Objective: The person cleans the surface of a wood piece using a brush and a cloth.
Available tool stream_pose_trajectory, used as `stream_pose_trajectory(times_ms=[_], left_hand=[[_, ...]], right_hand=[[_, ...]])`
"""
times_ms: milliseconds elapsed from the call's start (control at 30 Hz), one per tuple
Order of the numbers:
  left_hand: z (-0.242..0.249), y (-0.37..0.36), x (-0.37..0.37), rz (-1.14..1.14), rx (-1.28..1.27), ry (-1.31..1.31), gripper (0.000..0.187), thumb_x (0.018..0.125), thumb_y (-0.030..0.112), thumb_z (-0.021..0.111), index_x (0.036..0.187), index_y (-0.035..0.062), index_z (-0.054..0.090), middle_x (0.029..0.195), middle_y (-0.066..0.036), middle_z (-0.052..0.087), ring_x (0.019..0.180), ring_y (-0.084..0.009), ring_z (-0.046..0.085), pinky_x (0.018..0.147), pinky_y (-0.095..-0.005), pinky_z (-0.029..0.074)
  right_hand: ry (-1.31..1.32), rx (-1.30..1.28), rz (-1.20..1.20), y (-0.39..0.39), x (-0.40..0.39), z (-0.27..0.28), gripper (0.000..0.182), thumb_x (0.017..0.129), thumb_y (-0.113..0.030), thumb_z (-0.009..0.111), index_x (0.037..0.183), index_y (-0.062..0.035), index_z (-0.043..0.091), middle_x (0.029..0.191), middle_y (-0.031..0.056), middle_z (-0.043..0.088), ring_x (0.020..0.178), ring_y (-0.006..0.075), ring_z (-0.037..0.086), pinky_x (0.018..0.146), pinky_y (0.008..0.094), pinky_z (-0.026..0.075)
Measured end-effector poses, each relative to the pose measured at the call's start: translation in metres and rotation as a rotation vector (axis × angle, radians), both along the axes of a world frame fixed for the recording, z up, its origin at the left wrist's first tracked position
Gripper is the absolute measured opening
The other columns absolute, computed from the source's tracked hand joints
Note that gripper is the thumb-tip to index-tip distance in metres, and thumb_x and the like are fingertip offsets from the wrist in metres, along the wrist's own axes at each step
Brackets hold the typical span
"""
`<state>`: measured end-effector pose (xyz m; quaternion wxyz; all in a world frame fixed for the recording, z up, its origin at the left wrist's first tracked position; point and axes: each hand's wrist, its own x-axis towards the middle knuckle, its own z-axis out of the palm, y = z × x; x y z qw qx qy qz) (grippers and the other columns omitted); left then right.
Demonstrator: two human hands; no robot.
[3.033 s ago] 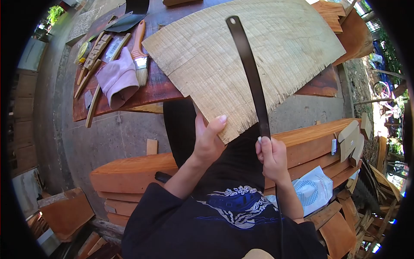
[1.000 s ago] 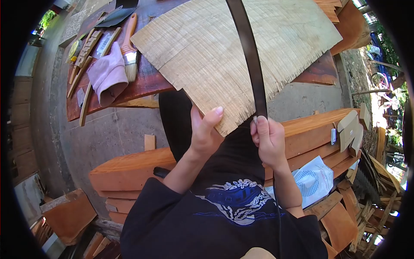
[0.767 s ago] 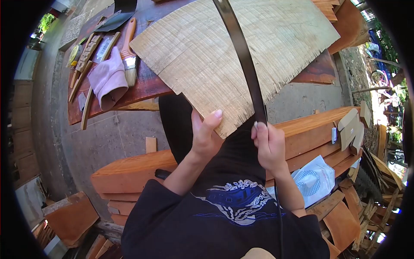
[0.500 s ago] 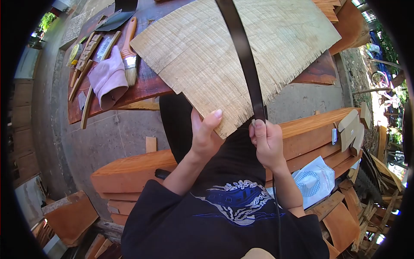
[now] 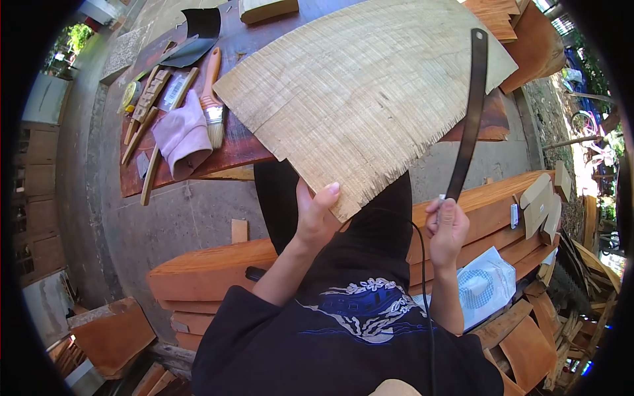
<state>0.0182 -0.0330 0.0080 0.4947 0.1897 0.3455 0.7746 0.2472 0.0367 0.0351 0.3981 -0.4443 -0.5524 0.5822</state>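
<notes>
At board (image 5: 356,92) corner, left hand (image 5: 317,211) pinching, right hand (image 5: 448,228) closed — round dark strip (image 5: 473,112).

Left hand (image 5: 317,211) grips the near corner of the pale board (image 5: 370,92), which overhangs the bench's (image 5: 241,142) near edge. Right hand (image 5: 449,228) holds the dark strip (image 5: 470,119) by its lower end, right of the board's ragged edge. Brush (image 5: 213,109) and pink cloth (image 5: 183,135) side by side near the bench's near-left corner.

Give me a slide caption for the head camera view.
The left hand grips a ragged-edged board while the right hand holds up a dark strip.
</notes>
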Motion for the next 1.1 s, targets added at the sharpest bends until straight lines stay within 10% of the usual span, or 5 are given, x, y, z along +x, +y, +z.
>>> stream_pose_trajectory(times_ms=[433,667,800,1100], left_hand=[[-0.017,-0.007,-0.022,-0.122,-0.139,0.239,0.066,0.097,0.034,0.066,0.143,-0.0104,0.05,0.138,-0.017,0.063,0.128,-0.0203,0.058,0.111,-0.0356,0.043],[0.001,-0.012,-0.037,-0.215,-0.291,0.447,0.058,0.099,0.04,0.068,0.127,-0.0105,0.064,0.12,-0.013,0.072,0.112,-0.0191,0.065,0.101,-0.0342,0.048],[0.028,-0.027,-0.058,-0.386,-0.461,0.781,0.051,0.105,0.04,0.061,0.111,-0.0079,0.075,0.096,-0.016,0.076,0.092,-0.0156,0.067,0.088,-0.034,0.052],[0.088,-0.062,-0.105,-0.392,-0.241,0.717,0.031,0.108,0.022,0.058,0.118,-0.0014,0.075,0.108,-0.011,0.079,0.102,-0.0153,0.07,0.093,-0.0317,0.053]], right_hand=[[-0.134,0.202,0.028,0.075,-0.038,0.068,0.034,0.11,-0.024,0.058,0.133,0.0006,0.063,0.064,-0.0028,0.056,0.051,0.002,0.046,0.045,0.022,0.036],[-0.297,0.302,0.015,0.176,-0.042,0.086,0.035,0.108,-0.025,0.061,0.129,0.0016,0.068,0.07,0.0037,0.068,0.047,0.0028,0.049,0.044,0.0208,0.036],[-0.392,0.412,-0.006,0.215,-0.041,0.084,0.035,0.105,-0.027,0.065,0.12,0.0036,0.074,0.078,0.0082,0.074,0.063,0.0094,0.065,0.062,0.025,0.049],[-0.133,0.515,-0.168,0.258,-0.022,0.029,0.042,0.111,-0.028,0.054,0.124,0.0082,0.069,0.117,0.0165,0.074,0.113,0.023,0.068,0.102,0.0349,0.05]])
